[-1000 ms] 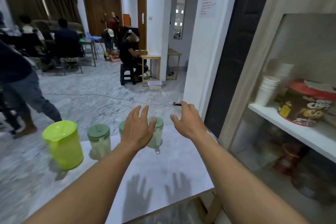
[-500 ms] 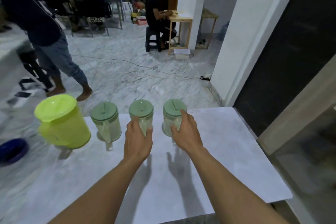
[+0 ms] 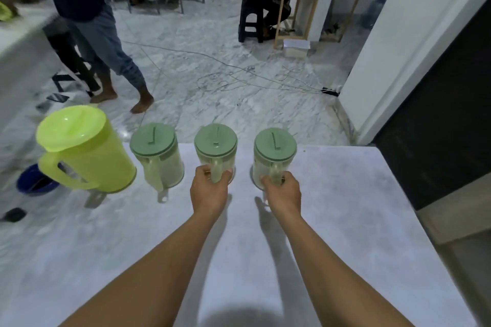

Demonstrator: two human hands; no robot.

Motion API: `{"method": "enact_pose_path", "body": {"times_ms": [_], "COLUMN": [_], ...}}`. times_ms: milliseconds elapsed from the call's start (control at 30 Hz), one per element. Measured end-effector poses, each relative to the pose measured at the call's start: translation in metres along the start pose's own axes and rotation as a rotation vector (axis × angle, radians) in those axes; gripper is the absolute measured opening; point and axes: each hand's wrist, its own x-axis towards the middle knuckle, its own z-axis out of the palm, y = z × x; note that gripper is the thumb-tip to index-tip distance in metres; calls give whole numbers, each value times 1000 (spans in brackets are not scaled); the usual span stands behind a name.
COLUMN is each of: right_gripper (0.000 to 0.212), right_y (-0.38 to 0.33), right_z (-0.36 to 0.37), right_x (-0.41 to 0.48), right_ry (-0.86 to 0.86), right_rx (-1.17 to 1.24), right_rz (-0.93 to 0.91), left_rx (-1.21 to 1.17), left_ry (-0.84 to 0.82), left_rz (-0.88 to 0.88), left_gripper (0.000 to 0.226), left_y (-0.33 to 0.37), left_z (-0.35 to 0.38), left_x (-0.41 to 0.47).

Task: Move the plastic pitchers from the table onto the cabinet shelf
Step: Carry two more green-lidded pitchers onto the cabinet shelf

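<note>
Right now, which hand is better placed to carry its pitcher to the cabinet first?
Right, probably. The right hand is closed on the handle of the rightmost pitcher, nearest the table's right edge, where the cabinet frame shows. The left hand grips the middle pitcher, farther away.

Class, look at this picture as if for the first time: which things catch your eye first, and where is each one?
The big lime-green pitcher stands out at the far left of the white table. Right of it is a row of three clear pitchers with sage-green lids; the left hand grips the middle pitcher and the right hand grips the rightmost pitcher.
</note>
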Motion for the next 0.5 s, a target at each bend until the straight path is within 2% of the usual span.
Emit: {"method": "enact_pose_path", "body": {"times_ms": [133,333,500], "right_gripper": [19,23,16], "right_y": [0,-6,-17], "right_z": [10,9,-7], "right_x": [9,12,9], "right_ry": [-62,19,65], "right_rx": [6,-28,7], "right_rz": [-11,-57,-74], "left_rx": [26,85,81], "left_ry": [-29,18,33], "left_rz": [13,117,210], "left_gripper": [32,29,28], "left_y": [-1,7,31], "left_z": [13,14,10], "left_x": [7,11,11]}}
